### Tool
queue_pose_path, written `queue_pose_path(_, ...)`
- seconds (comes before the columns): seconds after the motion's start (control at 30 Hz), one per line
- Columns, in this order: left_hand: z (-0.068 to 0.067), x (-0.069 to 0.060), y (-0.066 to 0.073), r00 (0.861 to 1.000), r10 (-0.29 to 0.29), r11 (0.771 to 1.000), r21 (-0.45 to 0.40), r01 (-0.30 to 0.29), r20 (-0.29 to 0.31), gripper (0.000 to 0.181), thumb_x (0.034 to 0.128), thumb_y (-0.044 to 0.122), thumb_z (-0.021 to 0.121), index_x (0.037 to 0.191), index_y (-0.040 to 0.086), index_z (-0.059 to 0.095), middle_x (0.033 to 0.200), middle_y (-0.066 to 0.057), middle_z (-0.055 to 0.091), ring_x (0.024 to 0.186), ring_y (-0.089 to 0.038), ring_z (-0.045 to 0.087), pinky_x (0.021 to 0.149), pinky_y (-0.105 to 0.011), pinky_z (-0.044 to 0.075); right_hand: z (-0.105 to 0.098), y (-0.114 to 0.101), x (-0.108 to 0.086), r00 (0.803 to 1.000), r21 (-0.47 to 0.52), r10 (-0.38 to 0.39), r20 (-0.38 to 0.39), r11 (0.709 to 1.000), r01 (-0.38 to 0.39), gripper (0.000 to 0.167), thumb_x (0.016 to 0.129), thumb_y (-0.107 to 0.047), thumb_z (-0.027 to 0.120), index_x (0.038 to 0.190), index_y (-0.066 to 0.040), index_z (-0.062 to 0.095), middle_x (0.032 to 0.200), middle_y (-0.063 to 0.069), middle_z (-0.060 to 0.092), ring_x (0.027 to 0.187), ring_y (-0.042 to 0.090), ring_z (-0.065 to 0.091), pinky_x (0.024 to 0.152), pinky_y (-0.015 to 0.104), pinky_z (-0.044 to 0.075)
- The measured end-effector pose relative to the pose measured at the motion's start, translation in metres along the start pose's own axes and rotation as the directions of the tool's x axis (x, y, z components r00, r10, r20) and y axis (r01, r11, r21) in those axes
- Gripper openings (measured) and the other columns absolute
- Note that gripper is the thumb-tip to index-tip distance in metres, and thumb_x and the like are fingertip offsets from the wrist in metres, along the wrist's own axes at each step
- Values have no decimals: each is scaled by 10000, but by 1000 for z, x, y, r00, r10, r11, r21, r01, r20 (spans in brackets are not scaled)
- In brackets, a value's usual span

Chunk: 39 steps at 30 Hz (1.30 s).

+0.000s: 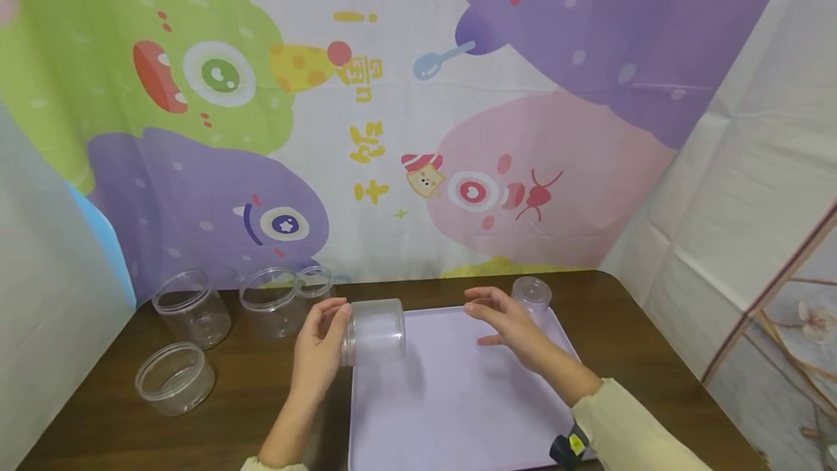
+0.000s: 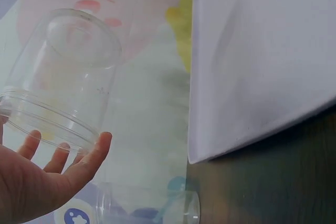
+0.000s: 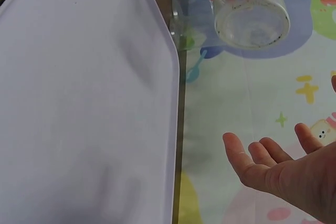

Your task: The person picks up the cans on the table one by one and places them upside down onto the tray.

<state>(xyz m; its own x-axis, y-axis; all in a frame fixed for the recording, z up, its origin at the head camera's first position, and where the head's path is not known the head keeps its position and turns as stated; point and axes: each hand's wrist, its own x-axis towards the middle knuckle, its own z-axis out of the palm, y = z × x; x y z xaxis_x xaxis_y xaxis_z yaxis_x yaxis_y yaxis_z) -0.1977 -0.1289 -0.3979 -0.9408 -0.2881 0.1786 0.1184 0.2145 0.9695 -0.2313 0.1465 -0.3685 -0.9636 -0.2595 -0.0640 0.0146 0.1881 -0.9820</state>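
My left hand (image 1: 319, 351) grips a clear plastic jar (image 1: 379, 329) by its ridged rim end, the jar lying sideways in the air above the tray's left part. In the left wrist view the fingers curl round the rim of this jar (image 2: 68, 61), and the right wrist view shows its base (image 3: 253, 24) turned towards the right hand. My right hand (image 1: 506, 322) hovers over the tray's back right part, its fingers relaxed and apart, holding nothing. Close beyond it, a small clear jar (image 1: 532, 292) stands at the back right corner of the lilac tray (image 1: 451, 413).
Left of the tray on the dark wooden table (image 1: 255, 398) stand several clear containers: a low wide one (image 1: 176, 380), a tall one (image 1: 199, 315), another jar (image 1: 271, 307) and a narrower one (image 1: 317, 283). A printed curtain (image 1: 392, 253) hangs behind the table.
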Motion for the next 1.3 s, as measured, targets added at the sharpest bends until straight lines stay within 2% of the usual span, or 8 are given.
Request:
queue_pose_path(0.17,6,-1,1,1000,25,1000,-6,-25,1,314,954,300,534,1177,81,557,1172,-140,621,1112,-235,570,917,-355,439,3,-3,-1,1000,4,-10,7,1000,10,458,906,-240,569,1301,-40,451,1283,214,507,1238,322,471,842,466,532)
queue_pose_path(0.27,9,-1,1,999,37,999,-4,-37,-7,305,954,287,537,1171,74,564,1149,-136,631,1059,-191,581,879,-307,447,4,-4,-1,1000,6,-18,11,1000,18,467,910,-239,561,1309,-29,438,1262,192,523,1237,320,473,843,467,530)
queue_pose_path(0.43,11,-2,0,1000,19,1000,-4,-19,-3,294,947,291,550,1163,94,574,1116,-105,637,945,-72,567,813,-249,446,6,-2,-2,1000,15,-16,23,1000,15,468,909,-243,563,1306,-28,440,1286,208,500,1236,312,467,846,464,529)
queue_pose_path(0.6,14,-3,-1,1000,20,1000,-18,-20,5,286,944,293,554,1156,102,576,1094,-105,626,885,-70,560,741,-236,444,10,1,-1,1000,26,-9,19,1000,9,463,899,-246,575,1297,-41,454,1298,230,480,1228,316,468,841,473,529)
queue_pose_path(0.9,21,-5,0,1000,20,999,-34,-19,16,284,944,278,552,1162,96,576,1099,-100,624,924,-100,573,789,-258,447,17,3,2,999,41,-21,37,999,20,455,901,-242,576,1294,-46,457,1276,199,499,1222,320,475,844,485,526)
queue_pose_path(1.3,28,-8,4,999,18,997,-75,-15,45,285,948,262,548,1182,100,569,1143,-113,611,929,-105,558,784,-266,437,24,5,3,997,52,-50,67,998,46,498,905,-256,577,1316,-19,427,1282,214,501,1222,321,480,847,466,527)
